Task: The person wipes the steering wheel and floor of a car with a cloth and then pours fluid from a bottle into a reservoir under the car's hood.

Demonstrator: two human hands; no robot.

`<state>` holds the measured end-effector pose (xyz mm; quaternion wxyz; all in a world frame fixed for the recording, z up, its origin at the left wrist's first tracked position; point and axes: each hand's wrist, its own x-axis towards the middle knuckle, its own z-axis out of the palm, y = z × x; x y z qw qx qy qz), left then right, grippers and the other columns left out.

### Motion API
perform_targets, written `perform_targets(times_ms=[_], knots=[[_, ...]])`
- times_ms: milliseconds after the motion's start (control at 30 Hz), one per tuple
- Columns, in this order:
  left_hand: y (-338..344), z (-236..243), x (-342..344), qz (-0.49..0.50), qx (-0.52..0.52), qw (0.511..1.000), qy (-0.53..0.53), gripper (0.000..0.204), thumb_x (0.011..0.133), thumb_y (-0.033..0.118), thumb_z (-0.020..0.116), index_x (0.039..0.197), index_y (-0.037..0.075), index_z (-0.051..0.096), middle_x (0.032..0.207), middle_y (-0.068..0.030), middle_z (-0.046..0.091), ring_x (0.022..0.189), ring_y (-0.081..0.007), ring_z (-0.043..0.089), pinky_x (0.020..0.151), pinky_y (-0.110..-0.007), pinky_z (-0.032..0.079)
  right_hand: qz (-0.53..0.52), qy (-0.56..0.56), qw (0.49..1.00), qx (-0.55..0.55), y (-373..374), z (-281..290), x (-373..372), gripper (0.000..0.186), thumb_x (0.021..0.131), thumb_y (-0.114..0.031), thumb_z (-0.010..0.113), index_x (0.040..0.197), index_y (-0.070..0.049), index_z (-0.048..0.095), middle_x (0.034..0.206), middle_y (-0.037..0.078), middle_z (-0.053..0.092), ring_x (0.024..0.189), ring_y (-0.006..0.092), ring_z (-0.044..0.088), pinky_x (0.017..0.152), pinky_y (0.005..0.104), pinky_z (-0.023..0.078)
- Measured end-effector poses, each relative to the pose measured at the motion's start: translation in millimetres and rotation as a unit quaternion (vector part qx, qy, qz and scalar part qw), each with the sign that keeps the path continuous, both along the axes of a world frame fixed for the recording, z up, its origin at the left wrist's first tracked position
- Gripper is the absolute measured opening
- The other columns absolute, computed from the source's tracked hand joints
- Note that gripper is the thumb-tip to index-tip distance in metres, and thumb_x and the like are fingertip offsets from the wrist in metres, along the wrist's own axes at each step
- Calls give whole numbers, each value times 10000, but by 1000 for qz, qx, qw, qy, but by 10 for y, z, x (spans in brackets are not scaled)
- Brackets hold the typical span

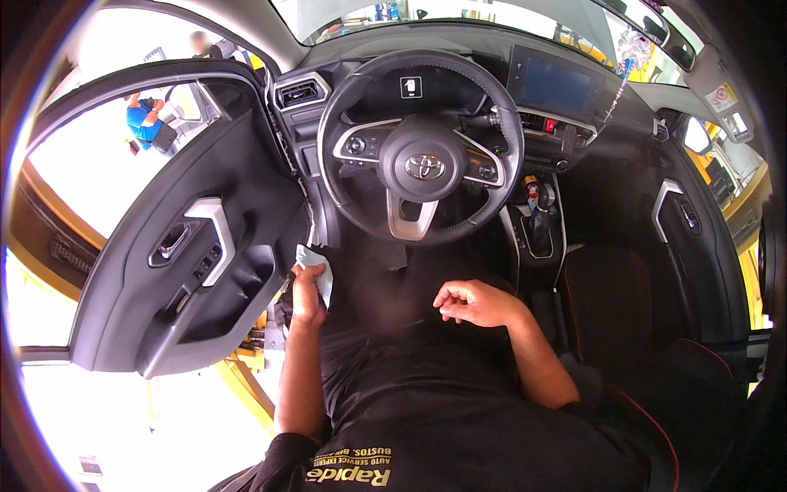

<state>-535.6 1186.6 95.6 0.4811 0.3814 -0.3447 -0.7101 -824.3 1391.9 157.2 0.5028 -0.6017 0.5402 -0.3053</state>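
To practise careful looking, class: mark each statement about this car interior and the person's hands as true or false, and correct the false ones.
1. The left hand holds a pale cloth. True.
2. The right hand grips the steering wheel. False: it rests empty on the person's lap, below the wheel.
3. The driver's door stands open. True.
4. The cloth is pressed against the dashboard screen. False: it is low down, near the door's edge, far from the screen.
5. The right hand's fingers are loosely curled. True.
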Motion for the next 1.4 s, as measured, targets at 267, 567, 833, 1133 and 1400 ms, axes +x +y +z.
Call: perform_targets(times_ms=[267,567,833,1133,1400], knots=[[-12,39,7,-5,3,1000,-12,267,826,72,593,1087,99,543,949,-24,602,841,-161,583,776,-309,478,1,17,1000,25,10,124,70,192,980,-152,598,1094,2,613,918,62,687,791,123,634,712,288,525],[-36,39,-9,9,-11,1000,-16,268,825,76,590,1088,95,541,949,-29,599,835,-172,585,768,-311,477,7,14,1000,13,3,49,-25,194,981,-156,599,1093,2,613,922,64,685,800,123,640,708,287,531],[-170,-171,31,-4,2,1000,16,257,827,81,590,1080,94,546,959,-27,602,866,-178,591,795,-317,481,7,16,1000,8,28,65,-102,197,974,-159,606,1090,1,616,919,61,685,811,127,646,715,286,536],[-12,-57,-40,-19,-9,1000,-16,340,834,73,579,1171,76,532,985,-29,599,887,-184,589,819,-325,474,6,5,1000,5,13,13,-8,194,970,-152,599,1089,0,616,906,55,684,760,112,627,690,276,524],[-59,-119,41,-47,-13,999,-6,316,840,86,582,1155,81,557,996,-31,610,896,-184,596,822,-325,477,0,7,1000,19,15,59,58,187,965,-132,586,1087,7,613,908,59,684,730,111,624,683,277,515]])
